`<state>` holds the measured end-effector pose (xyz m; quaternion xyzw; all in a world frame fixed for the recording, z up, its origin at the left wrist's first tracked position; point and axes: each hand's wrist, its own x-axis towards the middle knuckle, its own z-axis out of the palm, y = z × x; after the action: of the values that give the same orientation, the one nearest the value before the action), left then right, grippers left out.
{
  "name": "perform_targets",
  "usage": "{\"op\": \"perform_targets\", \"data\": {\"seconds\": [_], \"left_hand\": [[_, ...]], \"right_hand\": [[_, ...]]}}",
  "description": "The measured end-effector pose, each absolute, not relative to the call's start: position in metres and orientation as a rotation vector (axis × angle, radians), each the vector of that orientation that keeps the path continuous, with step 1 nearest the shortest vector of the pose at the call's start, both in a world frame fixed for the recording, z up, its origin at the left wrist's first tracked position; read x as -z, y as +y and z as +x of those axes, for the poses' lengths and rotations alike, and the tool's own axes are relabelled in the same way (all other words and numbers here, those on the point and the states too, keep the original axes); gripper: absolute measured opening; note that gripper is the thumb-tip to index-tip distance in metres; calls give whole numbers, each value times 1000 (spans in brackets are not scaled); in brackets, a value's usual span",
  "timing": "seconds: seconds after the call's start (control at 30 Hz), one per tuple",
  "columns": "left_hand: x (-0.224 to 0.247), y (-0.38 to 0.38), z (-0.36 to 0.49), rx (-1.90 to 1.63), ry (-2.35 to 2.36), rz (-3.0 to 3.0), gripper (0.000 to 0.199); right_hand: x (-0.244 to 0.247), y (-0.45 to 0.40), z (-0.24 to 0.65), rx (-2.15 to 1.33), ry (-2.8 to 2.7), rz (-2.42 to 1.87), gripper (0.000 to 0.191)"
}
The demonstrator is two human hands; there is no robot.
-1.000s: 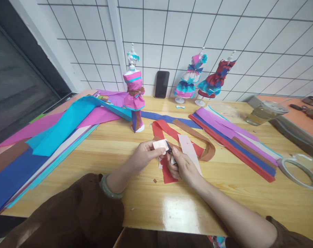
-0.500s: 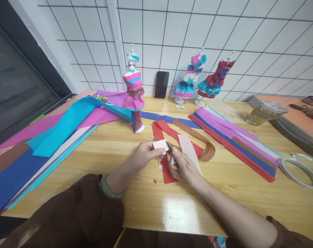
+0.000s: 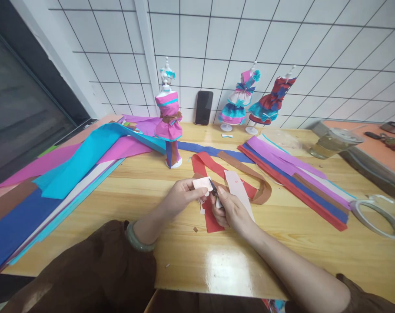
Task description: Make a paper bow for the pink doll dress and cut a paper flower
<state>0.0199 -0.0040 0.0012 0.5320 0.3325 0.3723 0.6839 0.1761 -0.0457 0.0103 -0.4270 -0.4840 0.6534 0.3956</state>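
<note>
Between thumb and fingers, my left hand (image 3: 183,192) pinches a small pale pink piece of paper (image 3: 201,183). My right hand (image 3: 230,208) is closed around small dark scissors (image 3: 213,188), whose blades meet the right edge of that piece. Most of the handles are hidden by my fingers. Under both hands lie a red paper strip (image 3: 214,217), a pale pink strip (image 3: 238,189) and a curled brown strip (image 3: 260,195). Small pale scraps (image 3: 202,207) rest on the red strip below my left fingers.
A mini mannequin in a pink dress (image 3: 167,113) stands behind my hands; two more dressed mannequins (image 3: 234,106) are farther right. A phone (image 3: 204,108) leans on the wall. Colored paper strips (image 3: 83,152) cover the left side. A tape roll (image 3: 378,219) and a drink cup (image 3: 334,142) are at right.
The scissor blades have shifted very slightly at the edge of the pale pink piece. Both hands stay in nearly the same place.
</note>
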Motion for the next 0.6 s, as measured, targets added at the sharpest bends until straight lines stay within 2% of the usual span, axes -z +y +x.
{"op": "perform_targets", "data": {"seconds": [0.6], "left_hand": [[-5, -4, 19, -832, 735, 1210, 21]], "right_hand": [[-10, -46, 177, -1643, -1239, -1079, 38]]}}
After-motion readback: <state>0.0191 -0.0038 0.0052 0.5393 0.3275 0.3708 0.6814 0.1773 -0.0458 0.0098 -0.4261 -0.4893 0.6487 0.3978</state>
